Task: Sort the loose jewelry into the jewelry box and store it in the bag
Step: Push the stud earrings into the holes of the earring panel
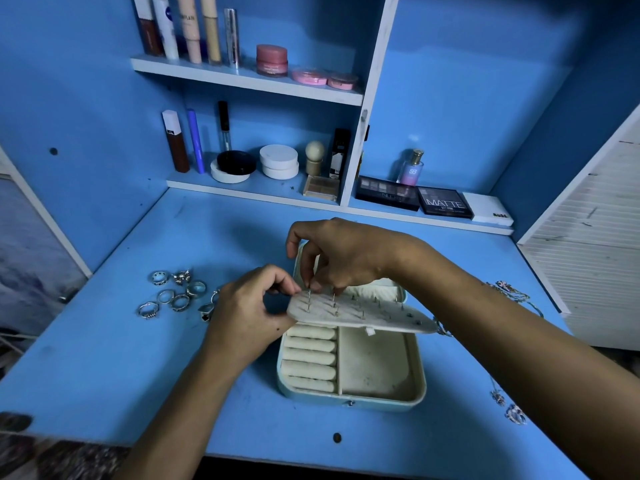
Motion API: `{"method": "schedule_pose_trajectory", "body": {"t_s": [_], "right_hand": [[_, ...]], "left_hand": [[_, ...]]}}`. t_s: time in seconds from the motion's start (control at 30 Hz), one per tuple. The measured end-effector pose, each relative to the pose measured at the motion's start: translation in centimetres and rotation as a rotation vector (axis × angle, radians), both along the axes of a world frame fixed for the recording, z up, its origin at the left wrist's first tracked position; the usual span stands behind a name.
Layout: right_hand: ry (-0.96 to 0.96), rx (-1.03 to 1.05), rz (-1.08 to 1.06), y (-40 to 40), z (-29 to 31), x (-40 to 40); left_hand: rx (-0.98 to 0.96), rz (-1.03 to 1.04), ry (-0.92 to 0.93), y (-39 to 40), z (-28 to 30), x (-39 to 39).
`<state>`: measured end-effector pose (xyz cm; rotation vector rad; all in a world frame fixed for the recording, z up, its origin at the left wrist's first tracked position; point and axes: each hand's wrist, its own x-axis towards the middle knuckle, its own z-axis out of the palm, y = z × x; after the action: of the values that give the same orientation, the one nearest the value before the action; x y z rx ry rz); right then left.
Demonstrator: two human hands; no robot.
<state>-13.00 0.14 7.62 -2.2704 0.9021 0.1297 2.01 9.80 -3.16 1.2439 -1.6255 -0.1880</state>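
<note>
Left hand (247,313) pinches the left end of the earring panel (363,311), which is lifted flat over the open jewelry box (351,367). Right hand (341,254) reaches down from above, fingertips (313,284) pinching an earring post (309,296) at the panel's left end, just beside the left thumb. More posts stick up along the panel, right of the fingers. Ring rolls and an open compartment lie below the panel. Loose rings (175,294) sit on the desk (121,358) left of the left hand. Necklaces (512,292) lie past the right forearm.
</note>
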Motion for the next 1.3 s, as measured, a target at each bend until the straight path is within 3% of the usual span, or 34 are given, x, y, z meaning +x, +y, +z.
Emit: {"method": "schedule_pose_trajectory", "body": {"t_s": [0.4, 1.17, 1.3], "right_hand": [[0.075, -0.212, 0.117, 1.2, 1.0, 0.5], [0.029, -0.127, 0.088, 0.0, -0.1, 0.4], [-0.004, -0.026, 0.060, -0.3, 0.1, 0.0]], "left_hand": [[-0.021, -0.019, -0.020, -0.1, -0.1, 0.3], [-0.007, 0.011, -0.035, 0.0, 0.3, -0.2], [-0.010, 0.012, -0.030, 0.0, 0.4, -0.1]]}}
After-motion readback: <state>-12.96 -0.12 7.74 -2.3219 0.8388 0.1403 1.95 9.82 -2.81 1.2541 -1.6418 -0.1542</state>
